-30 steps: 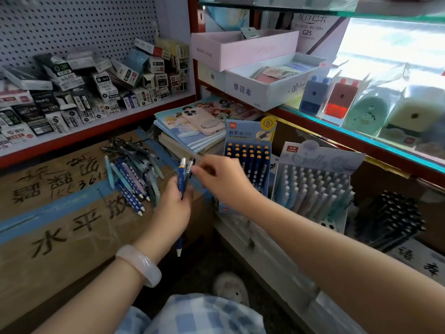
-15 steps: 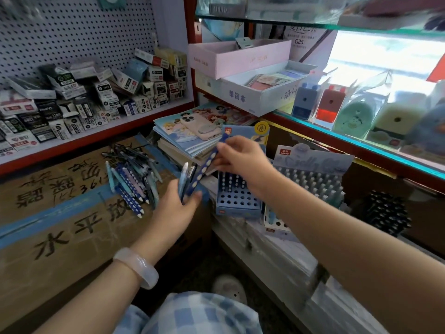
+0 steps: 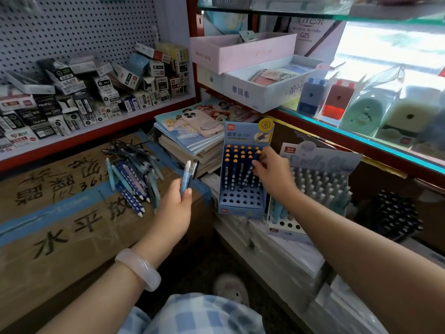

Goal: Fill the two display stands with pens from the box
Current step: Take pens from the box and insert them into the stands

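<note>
Pinching a slim dotted pen [image 3: 250, 173], right hand [image 3: 271, 171] meets perforated stand [image 3: 243, 201].

1. Blue display stand [image 3: 243, 203]: mid-blue card, dark round holes, yellow disc on the header.
2. Pens in the blue stand [image 3: 234, 165]: navy barrels with pale dots, orange-yellow caps.
3. Second display stand [image 3: 320, 160], at 3 o'clock of the first: pale grey-blue, holding pale blue-white pens.
4. Loose pens [image 3: 132, 179] on the box: navy with white dots, plus light blue and black ones.
5. Cardboard box [image 3: 60, 232]: brown, black lettering, blue tape stripes.
6. Left hand [image 3: 174, 210]: holds a light blue pen and a dark one; pale pink bangle [image 3: 138, 268] on the wrist.
7. Garment [image 3: 192, 314] at 6 o'clock: blue-and-white check.
8. Phone [image 3: 202, 122] on the books: pale pink case.
</note>
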A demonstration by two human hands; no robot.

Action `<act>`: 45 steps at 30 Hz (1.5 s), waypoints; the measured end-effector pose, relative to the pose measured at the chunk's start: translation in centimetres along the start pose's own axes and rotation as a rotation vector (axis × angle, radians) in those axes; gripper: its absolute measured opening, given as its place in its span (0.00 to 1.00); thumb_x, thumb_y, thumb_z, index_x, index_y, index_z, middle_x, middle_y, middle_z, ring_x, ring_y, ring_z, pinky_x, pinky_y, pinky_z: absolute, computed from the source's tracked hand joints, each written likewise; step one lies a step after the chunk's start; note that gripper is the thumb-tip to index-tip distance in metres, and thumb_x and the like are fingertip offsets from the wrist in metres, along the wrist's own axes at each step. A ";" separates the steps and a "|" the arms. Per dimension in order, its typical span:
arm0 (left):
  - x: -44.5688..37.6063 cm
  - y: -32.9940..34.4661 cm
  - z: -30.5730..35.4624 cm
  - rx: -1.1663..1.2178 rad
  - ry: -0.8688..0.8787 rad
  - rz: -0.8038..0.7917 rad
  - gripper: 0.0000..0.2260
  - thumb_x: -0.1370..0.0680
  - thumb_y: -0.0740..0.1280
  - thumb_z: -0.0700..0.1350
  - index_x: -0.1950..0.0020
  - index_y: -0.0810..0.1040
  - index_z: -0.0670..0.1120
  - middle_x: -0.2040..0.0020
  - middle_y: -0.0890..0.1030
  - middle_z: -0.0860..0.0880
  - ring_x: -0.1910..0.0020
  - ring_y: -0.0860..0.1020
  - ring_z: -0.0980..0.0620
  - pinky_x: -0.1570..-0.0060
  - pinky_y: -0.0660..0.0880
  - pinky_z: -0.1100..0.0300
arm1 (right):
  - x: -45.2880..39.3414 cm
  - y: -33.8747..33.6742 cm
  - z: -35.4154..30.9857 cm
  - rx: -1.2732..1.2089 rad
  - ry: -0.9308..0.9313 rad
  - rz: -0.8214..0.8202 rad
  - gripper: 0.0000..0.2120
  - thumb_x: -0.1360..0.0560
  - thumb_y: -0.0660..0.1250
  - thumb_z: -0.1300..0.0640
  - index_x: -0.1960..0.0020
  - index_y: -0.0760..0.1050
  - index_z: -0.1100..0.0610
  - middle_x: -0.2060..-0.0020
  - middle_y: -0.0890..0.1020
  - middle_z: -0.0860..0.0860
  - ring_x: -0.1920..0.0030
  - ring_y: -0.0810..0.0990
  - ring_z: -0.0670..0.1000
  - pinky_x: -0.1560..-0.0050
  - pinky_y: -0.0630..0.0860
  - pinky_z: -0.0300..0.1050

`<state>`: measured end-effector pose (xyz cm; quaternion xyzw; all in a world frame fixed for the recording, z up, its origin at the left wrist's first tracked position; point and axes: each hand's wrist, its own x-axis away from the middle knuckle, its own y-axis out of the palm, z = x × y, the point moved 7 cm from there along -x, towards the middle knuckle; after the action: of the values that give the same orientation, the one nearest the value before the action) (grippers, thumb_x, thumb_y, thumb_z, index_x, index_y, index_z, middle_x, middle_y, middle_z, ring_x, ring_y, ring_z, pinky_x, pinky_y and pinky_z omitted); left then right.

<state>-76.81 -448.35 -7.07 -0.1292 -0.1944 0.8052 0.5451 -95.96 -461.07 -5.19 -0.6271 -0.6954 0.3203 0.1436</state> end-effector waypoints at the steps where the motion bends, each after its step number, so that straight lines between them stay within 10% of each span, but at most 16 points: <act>1: 0.0 0.0 0.0 0.010 0.000 0.000 0.07 0.18 0.54 0.46 0.42 0.66 0.53 0.63 0.70 0.47 0.65 0.69 0.50 0.62 0.67 0.52 | -0.1 0.3 0.1 0.000 0.003 -0.004 0.05 0.22 0.63 0.58 0.51 0.70 0.60 0.57 0.80 0.58 0.56 0.80 0.57 0.52 0.78 0.59; 18: 0.9 0.1 0.7 0.257 -0.041 -0.064 0.09 0.20 0.59 0.38 0.42 0.68 0.50 0.61 0.76 0.48 0.67 0.73 0.55 0.70 0.72 0.65 | -0.1 3.5 0.5 0.264 0.078 -0.107 0.08 0.21 0.61 0.54 0.48 0.71 0.59 0.57 0.79 0.56 0.56 0.78 0.56 0.59 0.75 0.47; 30: 2.4 1.7 3.4 0.334 -0.034 -0.135 0.05 0.21 0.60 0.37 0.46 0.69 0.43 0.63 0.79 0.47 0.74 0.76 0.59 0.74 0.74 0.67 | 4.3 1.6 -6.3 -0.536 0.076 -0.513 0.09 0.21 0.61 0.60 0.43 0.76 0.60 0.55 0.83 0.55 0.57 0.82 0.47 0.53 0.80 0.38; 39: 4.3 4.3 8.1 0.398 -0.033 -0.164 0.04 0.20 0.59 0.40 0.47 0.71 0.44 0.60 0.80 0.48 0.62 0.80 0.55 0.58 0.79 0.57 | 5.1 -10.0 -6.1 -0.487 0.047 -0.242 0.05 0.21 0.61 0.62 0.47 0.73 0.62 0.63 0.82 0.52 0.65 0.82 0.45 0.59 0.81 0.38; 45: 7.1 8.9 11.2 0.340 0.041 -0.268 0.07 0.19 0.59 0.43 0.43 0.73 0.48 0.67 0.73 0.49 0.76 0.72 0.58 0.76 0.70 0.67 | 6.6 -20.0 -1.7 -0.160 -0.041 -0.015 0.02 0.21 0.62 0.62 0.50 0.73 0.59 0.67 0.81 0.55 0.71 0.80 0.44 0.62 0.80 0.40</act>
<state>-91.53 -446.66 -1.16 -0.0249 -0.0600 0.7439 0.6651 -111.69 -454.45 7.28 -0.6245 -0.7264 0.2752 0.0812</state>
